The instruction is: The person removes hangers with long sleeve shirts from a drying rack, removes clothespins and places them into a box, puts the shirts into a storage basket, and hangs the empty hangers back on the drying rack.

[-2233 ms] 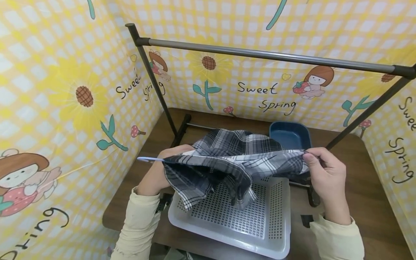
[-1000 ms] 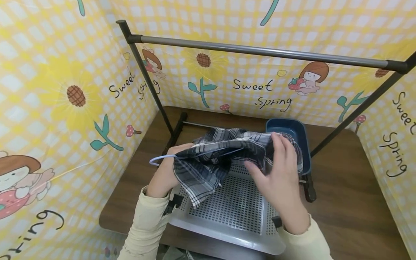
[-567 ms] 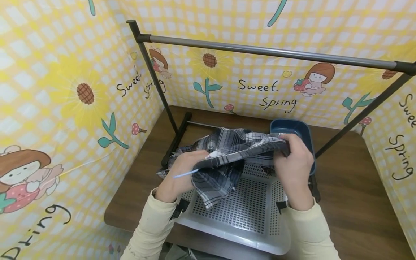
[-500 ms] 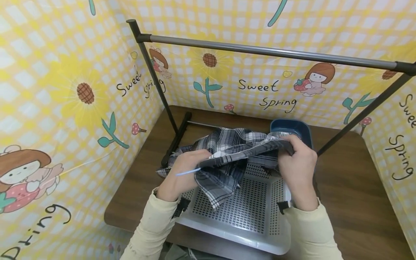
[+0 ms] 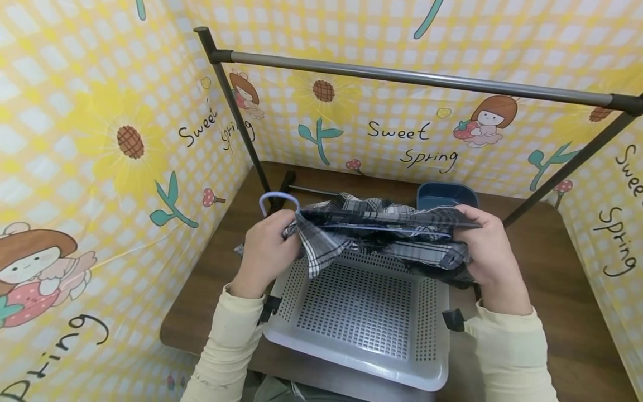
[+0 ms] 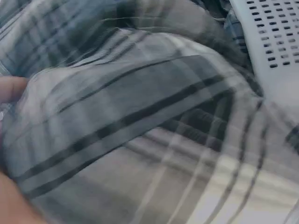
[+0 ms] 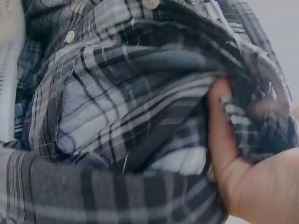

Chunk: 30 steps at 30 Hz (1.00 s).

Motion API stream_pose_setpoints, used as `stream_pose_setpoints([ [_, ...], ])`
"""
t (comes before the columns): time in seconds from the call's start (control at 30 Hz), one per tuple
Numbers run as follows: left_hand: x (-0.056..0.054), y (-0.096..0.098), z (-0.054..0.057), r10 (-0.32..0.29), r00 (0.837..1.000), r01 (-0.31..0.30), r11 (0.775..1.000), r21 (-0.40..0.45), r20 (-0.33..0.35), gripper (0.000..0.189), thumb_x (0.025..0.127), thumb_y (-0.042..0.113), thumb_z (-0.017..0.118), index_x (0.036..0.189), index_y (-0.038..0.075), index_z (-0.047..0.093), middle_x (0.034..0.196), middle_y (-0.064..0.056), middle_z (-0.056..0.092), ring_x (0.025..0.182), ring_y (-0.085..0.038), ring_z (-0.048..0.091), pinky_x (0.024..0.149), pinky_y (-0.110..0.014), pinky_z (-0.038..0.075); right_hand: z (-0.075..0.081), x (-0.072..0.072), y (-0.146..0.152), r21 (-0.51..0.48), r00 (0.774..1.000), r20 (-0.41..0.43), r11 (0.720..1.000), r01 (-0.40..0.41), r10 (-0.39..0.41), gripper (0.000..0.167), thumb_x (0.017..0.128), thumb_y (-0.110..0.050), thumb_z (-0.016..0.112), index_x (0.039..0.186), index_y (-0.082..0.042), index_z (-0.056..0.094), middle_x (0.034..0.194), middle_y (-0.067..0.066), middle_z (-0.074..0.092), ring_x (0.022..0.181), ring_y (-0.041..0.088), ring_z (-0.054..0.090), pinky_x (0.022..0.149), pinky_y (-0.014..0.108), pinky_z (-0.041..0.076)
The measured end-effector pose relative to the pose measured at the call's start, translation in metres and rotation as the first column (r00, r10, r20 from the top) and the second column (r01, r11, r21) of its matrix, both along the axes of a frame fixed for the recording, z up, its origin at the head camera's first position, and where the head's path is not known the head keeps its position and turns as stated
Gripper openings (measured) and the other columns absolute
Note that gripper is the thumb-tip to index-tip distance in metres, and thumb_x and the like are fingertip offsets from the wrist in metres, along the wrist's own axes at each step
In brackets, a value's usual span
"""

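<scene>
A black, grey and white plaid shirt (image 5: 324, 248) is stretched between my two hands above the plastic basket. A light blue hanger (image 5: 278, 195) runs through it; its hook sticks up beyond the cloth at the left, and its bar shows along the opening. My left hand (image 5: 268, 251) grips the shirt just below the hook, fingers curled; cloth fills most of the left wrist view. At the other end my right hand (image 5: 487, 248) pinches the shirt's edge. In the right wrist view the right thumb (image 7: 222, 130) lies against the cloth, near shirt buttons (image 7: 70, 37).
Below the shirt stands a pale grey perforated basket (image 5: 351, 357) on the brown table (image 5: 557, 312). A dark blue bin (image 5: 447, 192) sits behind it. The metal rack's bar (image 5: 402, 75) spans above and behind; patterned cloth walls (image 5: 382, 151) enclose the table.
My hands have moved apart, drawing the shirt straighter. The hanger's hook has turned from pointing left to standing up. My right hand has moved right; the left has shifted left and up.
</scene>
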<state>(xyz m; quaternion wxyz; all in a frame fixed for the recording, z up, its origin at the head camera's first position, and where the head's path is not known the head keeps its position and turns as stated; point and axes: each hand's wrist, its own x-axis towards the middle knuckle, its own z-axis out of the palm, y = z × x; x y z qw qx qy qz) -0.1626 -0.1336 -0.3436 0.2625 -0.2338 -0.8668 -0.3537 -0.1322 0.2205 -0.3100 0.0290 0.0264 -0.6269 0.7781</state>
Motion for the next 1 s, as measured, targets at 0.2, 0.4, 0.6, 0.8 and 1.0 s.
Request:
stream_pose_setpoints([
  [0.2, -0.003, -0.003, -0.008, -0.116, 0.991, 0.129, 0.959, 0.251, -0.069, 0.020, 0.077, -0.012, 0.054, 0.070, 0.005, 0.063, 0.059, 0.002, 0.048, 0.049, -0.010, 0.036, 0.046, -0.025, 0.028, -0.014, -0.010, 0.012, -0.081, 0.976, -0.025, 0.973, -0.217, 0.216, 0.045, 0.093, 0.020, 0.042, 0.100, -0.010, 0.075, 0.096, 0.003, 0.070, 0.081, 0.012, 0.068, 0.068, 0.027, 0.057],
  [0.4, -0.005, -0.003, -0.007, -0.197, 0.980, 0.186, 0.845, 0.501, -0.032, 0.025, 0.081, -0.021, 0.049, 0.086, -0.011, 0.072, 0.073, -0.007, 0.068, 0.059, -0.009, 0.053, 0.055, -0.020, 0.043, -0.024, -0.013, 0.012, 0.306, 0.950, 0.038, 0.901, -0.307, 0.311, 0.023, 0.099, -0.001, 0.060, 0.117, -0.010, 0.069, 0.108, 0.003, 0.068, 0.092, 0.012, 0.063, 0.076, 0.025, 0.053],
  [0.6, -0.007, -0.004, -0.006, -0.172, 0.985, 0.165, 0.853, 0.496, -0.031, 0.022, 0.084, -0.018, 0.052, 0.080, -0.008, 0.071, 0.064, 0.001, 0.058, 0.055, -0.009, 0.049, 0.050, -0.020, 0.038, -0.012, 0.000, 0.005, 0.712, 0.959, 0.001, 0.674, -0.200, 0.283, 0.044, 0.096, -0.016, 0.070, 0.138, -0.008, 0.056, 0.120, 0.013, 0.064, 0.105, 0.027, 0.062, 0.089, 0.036, 0.053],
  [0.8, -0.008, -0.001, -0.005, -0.197, 0.980, 0.184, 0.885, 0.428, -0.015, 0.020, 0.079, -0.018, 0.054, 0.069, -0.003, 0.065, 0.061, 0.003, 0.052, 0.055, -0.011, 0.044, 0.050, -0.021, 0.033, 0.008, 0.020, -0.004, 0.489, 0.918, -0.372, 0.870, 0.066, 0.140, 0.050, 0.086, 0.013, 0.069, 0.133, 0.000, 0.060, 0.119, 0.016, 0.065, 0.102, 0.022, 0.066, 0.084, 0.021, 0.051],
  [1.0, -0.008, 0.005, -0.001, -0.204, 0.979, 0.194, 0.934, 0.298, 0.000, 0.033, 0.079, -0.016, 0.054, 0.062, 0.011, 0.049, 0.061, 0.006, 0.039, 0.054, -0.014, 0.037, 0.049, -0.026, 0.025, 0.015, 0.031, -0.014, 0.526, 0.854, -0.503, 0.832, 0.177, 0.136, 0.021, 0.084, 0.013, 0.071, 0.100, 0.000, 0.072, 0.093, 0.002, 0.070, 0.080, 0.011, 0.062, 0.073, 0.017, 0.051],
])
